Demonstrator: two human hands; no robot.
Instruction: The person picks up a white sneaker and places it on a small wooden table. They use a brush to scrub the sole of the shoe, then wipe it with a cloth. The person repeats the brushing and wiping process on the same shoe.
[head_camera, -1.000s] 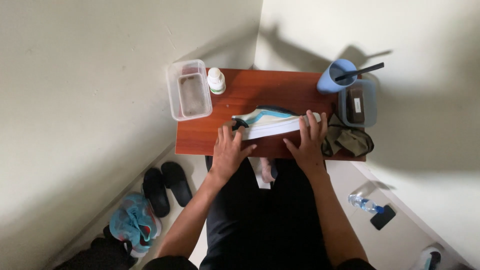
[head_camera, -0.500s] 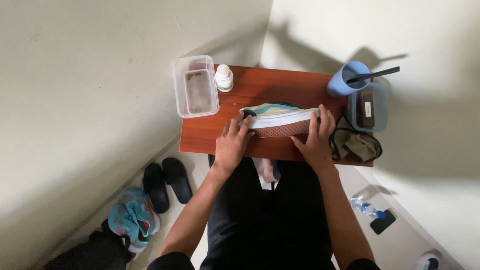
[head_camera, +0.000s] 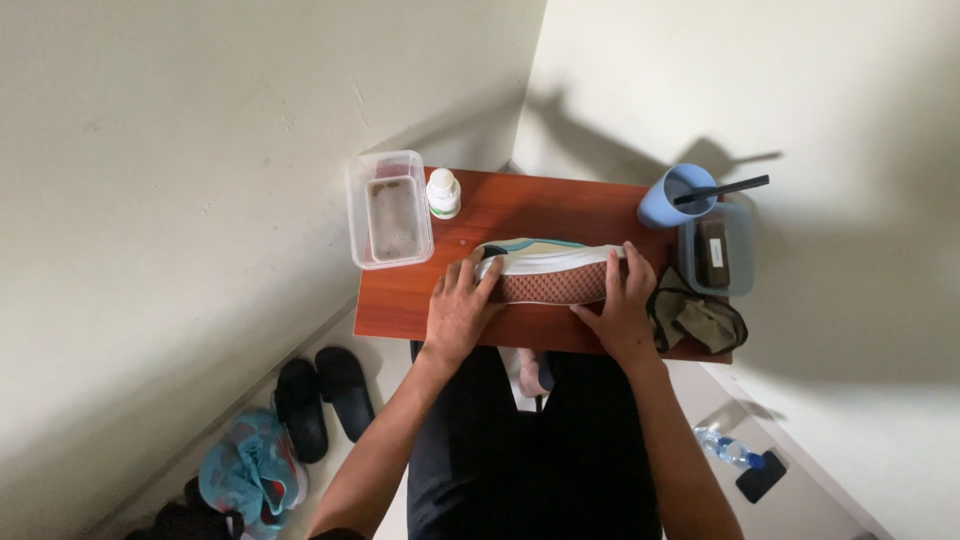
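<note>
Both hands tipped a sneaker (head_camera: 548, 272) onto its side on the small wooden table (head_camera: 530, 207).

The left hand (head_camera: 458, 312) gripped one end and the right hand (head_camera: 622, 305) the other; its brown waffle sole faced the person; a clear plastic tub (head_camera: 388, 208) and white bottle (head_camera: 443, 193) stood left, a blue cup (head_camera: 668, 198) and olive cloth (head_camera: 697, 320) right.

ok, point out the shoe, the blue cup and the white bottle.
shoe (head_camera: 552, 283): head view, on its brown sole.
blue cup (head_camera: 662, 208): head view, on its outer wall.
white bottle (head_camera: 443, 194): head view, on its body.
</note>
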